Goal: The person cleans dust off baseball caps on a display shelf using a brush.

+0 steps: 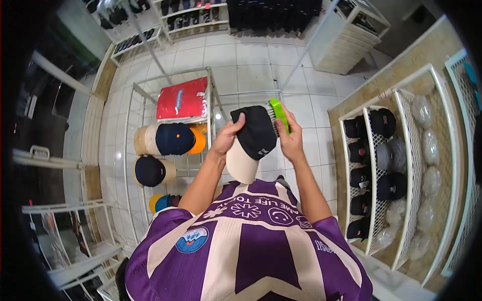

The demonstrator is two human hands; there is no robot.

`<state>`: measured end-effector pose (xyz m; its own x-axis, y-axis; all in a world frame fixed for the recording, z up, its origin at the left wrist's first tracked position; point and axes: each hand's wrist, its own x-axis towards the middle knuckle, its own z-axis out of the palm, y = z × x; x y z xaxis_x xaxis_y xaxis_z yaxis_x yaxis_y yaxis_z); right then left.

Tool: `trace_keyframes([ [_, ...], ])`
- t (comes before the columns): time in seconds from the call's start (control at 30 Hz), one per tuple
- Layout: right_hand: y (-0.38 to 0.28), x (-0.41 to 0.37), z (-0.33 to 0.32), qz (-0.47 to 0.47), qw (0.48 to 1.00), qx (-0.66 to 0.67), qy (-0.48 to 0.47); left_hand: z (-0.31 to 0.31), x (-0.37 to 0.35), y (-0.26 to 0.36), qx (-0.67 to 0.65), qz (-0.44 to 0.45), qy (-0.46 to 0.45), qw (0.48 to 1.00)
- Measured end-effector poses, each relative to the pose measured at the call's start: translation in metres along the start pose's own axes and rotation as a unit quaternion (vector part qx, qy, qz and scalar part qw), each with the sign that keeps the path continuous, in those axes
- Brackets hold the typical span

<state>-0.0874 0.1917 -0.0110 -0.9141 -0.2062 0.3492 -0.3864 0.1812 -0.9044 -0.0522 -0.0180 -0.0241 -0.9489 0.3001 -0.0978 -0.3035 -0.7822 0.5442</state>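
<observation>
A black cap (255, 131) with a cream brim hangs in front of my chest, brim pointing down toward me. My left hand (227, 136) grips its left side, the thumb lying on the black crown and the other fingers hidden behind the cap. A green brush (279, 114) with pale bristles is held in my right hand (290, 134), fingers wrapped round its back. Its bristles touch the right edge of the crown. Small pale lettering shows on the cap's lower right part.
On the left, a white wire rack (131, 200) bears a red packet (182, 100) and several caps (173, 139). White mesh shelves (372, 200) with dark caps stand at the right. A counter (337, 42), hanging dark clothes (271, 14) and stocked shelves (195, 11) are farther back.
</observation>
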Motion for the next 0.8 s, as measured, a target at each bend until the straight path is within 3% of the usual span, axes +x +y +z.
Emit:
trace_keyframes([
  [0.03,0.01,0.002,-0.006,0.076,0.996,0.025,-0.033,0.006,0.005,-0.001,0.003,-0.009,-0.011,1.0],
  [0.07,0.033,0.0,-0.017,0.023,0.993,-0.114,-0.026,0.011,0.01,-0.003,0.047,0.012,-0.004,0.999],
  [0.1,0.033,-0.003,-0.024,0.025,0.992,-0.12,-0.012,0.016,0.017,-0.003,0.091,0.032,0.0,0.995],
  [0.17,0.032,-0.013,-0.039,0.108,0.98,0.12,0.119,0.053,0.03,0.002,0.088,0.055,0.021,0.994],
  [0.23,0.031,-0.025,-0.052,0.127,0.963,0.181,0.154,0.055,0.051,-0.002,0.062,0.062,0.005,0.996],
  [0.3,0.035,-0.042,-0.063,0.263,0.834,0.478,0.084,0.062,0.072,-0.012,0.065,0.065,-0.014,0.996],
  [0.37,0.039,-0.051,-0.062,0.27,0.829,0.486,0.063,0.077,0.094,-0.023,0.1,0.133,0.022,0.986],
  [0.47,0.044,-0.039,-0.072,0.307,0.702,0.64,0.053,0.092,0.119,-0.037,0.086,0.127,-0.005,0.988],
  [0.57,0.083,-0.03,-0.105,0.26,0.73,0.629,0.063,0.097,0.142,-0.049,0.065,0.112,-0.014,0.992],
  [0.63,0.083,-0.008,-0.134,0.252,0.756,0.596,0.098,0.093,0.158,-0.042,0.143,0.116,-0.019,0.983],
  [0.7,0.073,0.019,-0.17,0.224,0.881,0.399,0.116,0.091,0.168,-0.022,0.245,0.05,-0.107,0.962],
  [0.73,0.072,0.028,-0.188,0.226,0.881,0.401,0.109,0.092,0.17,-0.015,0.275,0.024,-0.126,0.953],
  [0.8,0.073,0.048,-0.217,0.203,0.943,0.255,0.068,0.106,0.177,-0.011,0.307,0.006,-0.137,0.942],
])
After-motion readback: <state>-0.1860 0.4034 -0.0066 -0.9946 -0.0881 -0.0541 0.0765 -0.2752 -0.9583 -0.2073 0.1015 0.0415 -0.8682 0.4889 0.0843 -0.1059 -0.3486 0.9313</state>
